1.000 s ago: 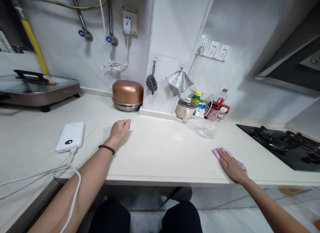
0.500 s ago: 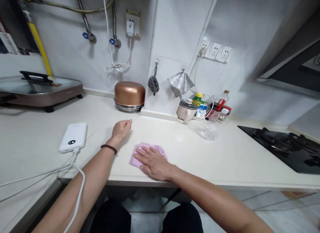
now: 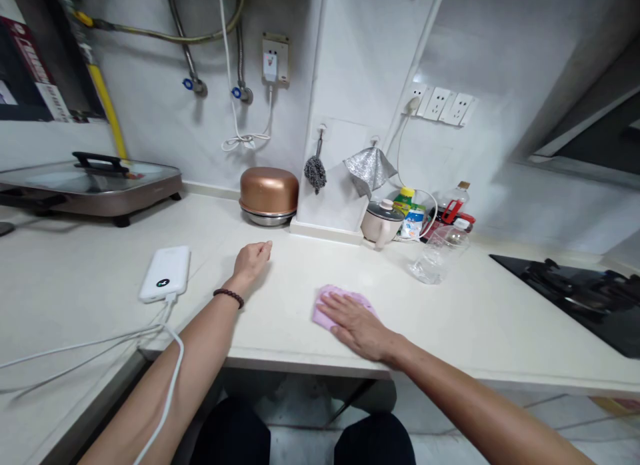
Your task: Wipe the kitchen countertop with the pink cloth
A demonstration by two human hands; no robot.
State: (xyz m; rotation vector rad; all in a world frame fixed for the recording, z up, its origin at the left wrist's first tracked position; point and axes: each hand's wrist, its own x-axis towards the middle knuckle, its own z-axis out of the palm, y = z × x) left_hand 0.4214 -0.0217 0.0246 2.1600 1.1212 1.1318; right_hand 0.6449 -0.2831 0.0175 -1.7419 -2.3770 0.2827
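Flat on a pink cloth (image 3: 323,316), my right hand (image 3: 357,325) presses it against the cream countertop (image 3: 290,318) near the front edge. Its fingers are stretched out over the cloth, which shows past the fingertips and beside the thumb. My left hand (image 3: 253,260) rests on the counter farther back and to the left, curled into a loose fist with nothing showing in it. A dark bead bracelet (image 3: 229,296) circles the left wrist. Left of that forearm lies a white power bank (image 3: 167,272) with a white cable (image 3: 173,378) that crosses the forearm.
An electric griddle (image 3: 95,192) stands at the back left. Along the wall are a copper-coloured pot (image 3: 270,192), a small lidded pot (image 3: 377,226) and a clear plastic bottle (image 3: 433,262) lying tilted. A black gas hob (image 3: 575,298) is at the right.
My right hand has slid the pink cloth to the right along the counter. My left fist keeps its place on the counter. The view has shifted slightly.
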